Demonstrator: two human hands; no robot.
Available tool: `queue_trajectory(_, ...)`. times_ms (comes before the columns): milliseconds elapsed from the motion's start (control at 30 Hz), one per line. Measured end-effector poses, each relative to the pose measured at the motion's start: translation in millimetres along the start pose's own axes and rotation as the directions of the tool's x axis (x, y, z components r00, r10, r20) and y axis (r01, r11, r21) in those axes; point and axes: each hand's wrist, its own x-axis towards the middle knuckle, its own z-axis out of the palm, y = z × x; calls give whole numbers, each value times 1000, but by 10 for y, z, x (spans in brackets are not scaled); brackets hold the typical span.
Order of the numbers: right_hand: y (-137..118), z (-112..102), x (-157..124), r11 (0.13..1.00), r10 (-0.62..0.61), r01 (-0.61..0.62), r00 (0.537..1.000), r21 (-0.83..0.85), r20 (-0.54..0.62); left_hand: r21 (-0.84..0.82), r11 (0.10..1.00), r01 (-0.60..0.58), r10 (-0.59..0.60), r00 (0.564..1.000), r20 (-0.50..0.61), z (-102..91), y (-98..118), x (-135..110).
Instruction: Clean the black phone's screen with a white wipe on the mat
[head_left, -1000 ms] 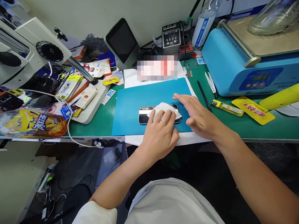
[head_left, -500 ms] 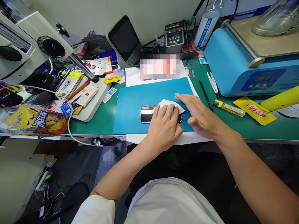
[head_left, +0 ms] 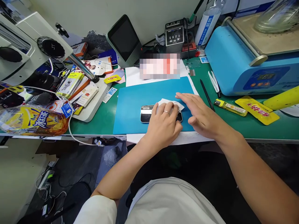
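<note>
"Hands first: what is each one on?"

"My left hand [head_left: 163,126] lies palm down on a white wipe [head_left: 173,103], fingers close together and slightly bent, pressing it flat rather than pinching it. I can't see the thumb from here."

"And what is under the wipe?"

"A black phone [head_left: 146,114], lying flat and crosswise near the front edge of the blue mat [head_left: 130,99]. The wipe covers its right half, and the left end shows bare and glossy."

"Your right hand?"

"My right hand [head_left: 201,115] is spread open and flat, palm down, holding nothing. It rests on the mat at the phone's right end, and its fingertips touch the far corner of the wipe."

"Anything close by?"

"On the green bench top [head_left: 233,127], to the right of that hand, there is a black probe [head_left: 206,95], and past it a yellow lighter [head_left: 230,107]. Neither hand touches them."
</note>
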Motion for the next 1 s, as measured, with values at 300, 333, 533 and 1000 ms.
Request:
queue_trajectory(300, -31, -15, 1, 1000, 4, -4, 1000, 6, 9, -7, 1000, 16, -16, 1000, 15, -96, -8, -292)
queue_trajectory(333, -31, -15, -1, 1000, 1, -1, 1000, 7, 11, -8, 1000, 19, -19, 1000, 17, -95, -6, -314)
queue_trajectory(533, -11, -3, -2, 1000, -10, 10, 1000, -7, 0, -4, 1000, 30, -30, 999, 14, -17, -3, -8)
queue_trajectory(1000, -35, -19, -4, 999, 17, -16, 1000, -38, 18, 25, 978, 207, -207, 978, 16, -147, -299, -541)
